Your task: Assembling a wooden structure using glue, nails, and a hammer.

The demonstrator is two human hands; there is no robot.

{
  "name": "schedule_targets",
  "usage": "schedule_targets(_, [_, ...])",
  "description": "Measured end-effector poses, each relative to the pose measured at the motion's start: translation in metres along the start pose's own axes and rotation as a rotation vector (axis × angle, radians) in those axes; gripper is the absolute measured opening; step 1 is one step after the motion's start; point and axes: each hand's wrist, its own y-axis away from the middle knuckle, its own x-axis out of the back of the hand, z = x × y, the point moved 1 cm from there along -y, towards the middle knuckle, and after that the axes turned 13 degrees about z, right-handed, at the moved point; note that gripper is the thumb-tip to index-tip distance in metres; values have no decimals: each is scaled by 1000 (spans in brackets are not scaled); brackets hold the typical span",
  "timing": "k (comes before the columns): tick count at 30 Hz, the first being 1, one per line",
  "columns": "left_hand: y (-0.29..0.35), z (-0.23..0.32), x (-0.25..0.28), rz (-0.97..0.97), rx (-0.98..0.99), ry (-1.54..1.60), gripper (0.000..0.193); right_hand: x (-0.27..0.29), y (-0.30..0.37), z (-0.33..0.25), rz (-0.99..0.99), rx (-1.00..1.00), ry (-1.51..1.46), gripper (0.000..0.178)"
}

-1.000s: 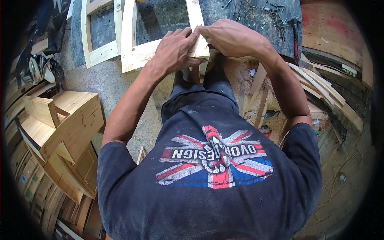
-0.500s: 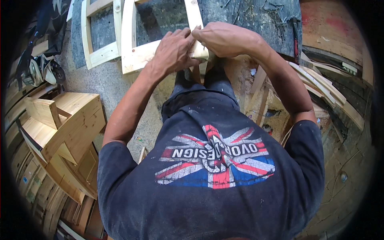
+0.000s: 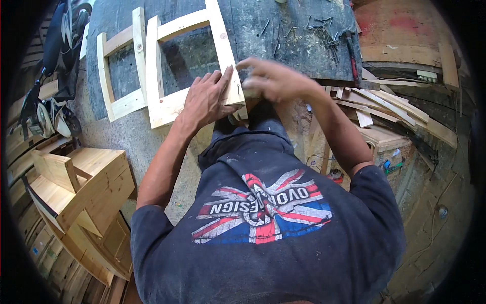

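A pale wooden frame (image 3: pixel 223 40) lies on the dark workbench with its near corner toward me. My left hand (image 3: pixel 206 99) grips that corner, fingers laid over the wood and thumb at the near edge. Close to the fingertips, a small dark nail (image 3: pixel 239 87) shows in the wood. Just right of the corner is my right hand (image 3: pixel 276 80), blurred by motion, its fingers apart and nothing visible in them. A second wooden frame (image 3: pixel 126 104) lies to the left of the first.
Loose nails (image 3: pixel 324 30) are scattered on the workbench (image 3: pixel 253 15), with a red-handled hammer (image 3: pixel 353 61) at its right edge. Wood strips (image 3: pixel 390 106) pile up at the right. A wooden cabinet (image 3: pixel 96 182) stands at the left, a motorbike (image 3: pixel 58 116) behind it.
My right hand has come away from the frame's corner, its closed fingers now spread. My left hand stays on the frame. The view has shifted, showing more of the bench.
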Motion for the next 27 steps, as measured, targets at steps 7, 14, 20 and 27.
schedule_targets(7, [-6, 6, 3, -86, 47, -28, 118, 67, -35, 178, 698, -337, 421, 27])
schedule_targets(14, [-6, 9, 5, -97, 67, -38, 117, 30, -67, 189, 860, -236, 494, 24])
schedule_targets(20, [-6, 11, 4, -83, 78, -41, 115, 29, -96, 181, 754, -456, 521, 29])
schedule_targets(27, [-5, 12, 4, -51, 94, -1, 113, 66, -94, 198, 819, -445, 239, 29])
